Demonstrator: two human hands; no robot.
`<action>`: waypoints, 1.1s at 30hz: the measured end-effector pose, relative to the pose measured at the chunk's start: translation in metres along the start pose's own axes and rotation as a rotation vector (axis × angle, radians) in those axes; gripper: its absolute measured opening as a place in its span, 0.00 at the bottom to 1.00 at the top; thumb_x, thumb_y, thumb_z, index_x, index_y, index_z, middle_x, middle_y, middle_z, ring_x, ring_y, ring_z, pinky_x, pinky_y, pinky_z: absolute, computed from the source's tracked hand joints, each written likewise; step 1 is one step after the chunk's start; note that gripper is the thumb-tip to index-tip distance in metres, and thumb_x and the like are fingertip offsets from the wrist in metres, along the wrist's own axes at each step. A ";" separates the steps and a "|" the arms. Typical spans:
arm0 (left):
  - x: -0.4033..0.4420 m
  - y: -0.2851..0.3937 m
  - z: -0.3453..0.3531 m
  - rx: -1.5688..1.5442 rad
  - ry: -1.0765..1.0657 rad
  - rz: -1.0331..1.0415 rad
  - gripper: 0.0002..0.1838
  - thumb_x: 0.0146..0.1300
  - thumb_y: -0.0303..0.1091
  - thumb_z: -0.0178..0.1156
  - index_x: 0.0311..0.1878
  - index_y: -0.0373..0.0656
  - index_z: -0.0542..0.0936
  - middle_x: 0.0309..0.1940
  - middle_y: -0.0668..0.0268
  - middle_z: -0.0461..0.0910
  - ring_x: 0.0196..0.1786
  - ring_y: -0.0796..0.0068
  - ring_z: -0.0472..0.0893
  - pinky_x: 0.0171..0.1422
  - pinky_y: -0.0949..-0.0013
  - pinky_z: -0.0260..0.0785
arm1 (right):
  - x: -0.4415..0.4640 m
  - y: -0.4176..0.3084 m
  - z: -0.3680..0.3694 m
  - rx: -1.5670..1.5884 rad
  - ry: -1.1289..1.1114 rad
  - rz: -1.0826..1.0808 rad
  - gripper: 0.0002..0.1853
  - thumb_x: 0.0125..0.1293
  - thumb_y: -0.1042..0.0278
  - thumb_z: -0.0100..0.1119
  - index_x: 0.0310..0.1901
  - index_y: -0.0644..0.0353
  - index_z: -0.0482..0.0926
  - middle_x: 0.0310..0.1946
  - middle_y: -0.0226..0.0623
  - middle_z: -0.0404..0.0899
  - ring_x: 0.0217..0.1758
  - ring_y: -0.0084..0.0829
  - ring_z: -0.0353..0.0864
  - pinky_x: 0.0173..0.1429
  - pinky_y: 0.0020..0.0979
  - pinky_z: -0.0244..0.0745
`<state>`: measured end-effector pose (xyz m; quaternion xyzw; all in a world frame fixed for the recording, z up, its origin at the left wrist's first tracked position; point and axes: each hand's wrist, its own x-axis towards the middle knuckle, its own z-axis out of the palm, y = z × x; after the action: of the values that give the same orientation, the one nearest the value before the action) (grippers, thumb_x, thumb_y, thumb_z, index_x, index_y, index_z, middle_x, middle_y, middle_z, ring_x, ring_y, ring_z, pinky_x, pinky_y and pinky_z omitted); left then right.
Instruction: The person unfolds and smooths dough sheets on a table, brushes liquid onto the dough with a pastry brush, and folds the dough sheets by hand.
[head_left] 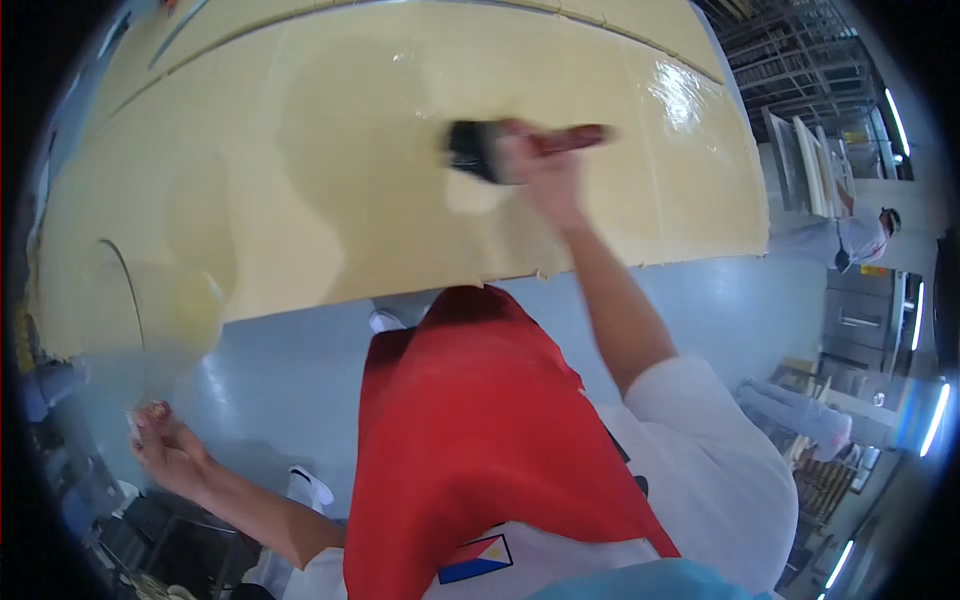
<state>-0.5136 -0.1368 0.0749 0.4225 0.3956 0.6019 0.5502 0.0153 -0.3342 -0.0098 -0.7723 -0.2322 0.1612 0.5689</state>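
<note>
The pale yellow sheet (380, 180) was the largest thing before me, running from left to right, its near edge just beyond my red apron (460, 400). Its surface looked soft and thin, so I judged that light pressure suited it, with extra care at the ragged near edge. The glossy patch (680, 95) at the far right suggested a wet coat; even, slightly overlapping strokes would have kept that from pooling.

At the near left, what seemed a clear round container (165, 320) hung by the sheet's corner. My left hand (170, 455) had its fingers curled in, pinching what looked like its near rim. Keeping it level mattered, since a tilt could have spilled whatever it held.

The wide brush (472, 150) was over the sheet, right of the middle, its dark bristles to the left and its handle to the right. My right hand (535, 165) was closed around it where head met handle, though blur hid each finger's exact place. A loose wrist and bristles laid low seemed best, as a hard jab could have scored the surface. I could not tell whether the bristle tips touched it.
</note>
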 end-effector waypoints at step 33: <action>0.008 0.034 -0.014 0.133 -0.256 -0.064 0.06 0.65 0.30 0.61 0.37 0.36 0.81 0.34 0.59 0.81 0.39 0.69 0.77 0.53 0.65 0.66 | -0.071 0.108 -0.288 -0.753 0.770 0.201 0.22 0.63 0.54 0.64 0.46 0.67 0.83 0.34 0.40 0.83 0.33 0.26 0.80 0.36 0.30 0.75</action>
<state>-0.5387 -0.1319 0.1027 0.5187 0.3745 0.4976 0.5858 0.1224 -0.6302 -0.0274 -0.9441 0.0262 -0.1739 0.2787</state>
